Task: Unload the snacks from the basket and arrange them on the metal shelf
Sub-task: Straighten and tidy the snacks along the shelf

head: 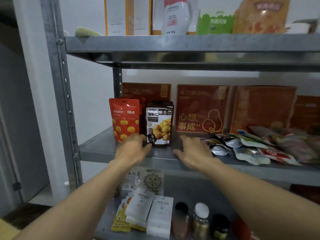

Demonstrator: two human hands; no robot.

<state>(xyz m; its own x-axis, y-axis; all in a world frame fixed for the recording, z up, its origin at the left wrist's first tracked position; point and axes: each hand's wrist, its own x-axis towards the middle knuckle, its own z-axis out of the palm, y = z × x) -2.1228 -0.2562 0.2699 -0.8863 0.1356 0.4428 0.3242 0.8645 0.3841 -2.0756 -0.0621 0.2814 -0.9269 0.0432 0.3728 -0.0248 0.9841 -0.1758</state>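
A dark chestnut snack pouch (159, 123) stands upright on the middle metal shelf (97, 149), beside a red chestnut pouch (124, 118) to its left. My left hand (132, 149) hovers at the shelf's front edge, fingers relaxed, its fingertips close to the foot of the dark pouch and in front of the red one. My right hand (194, 151) is spread open just right of the dark pouch, holding nothing. No basket is in view.
Red gift boxes (201, 109) lean against the back wall. A pile of small snack packets (251, 146) covers the shelf's right part. The lower shelf holds white sachets (149, 212) and jars (200, 220); the top shelf holds bags and boxes (216, 21). A grey upright post (60, 94) stands left.
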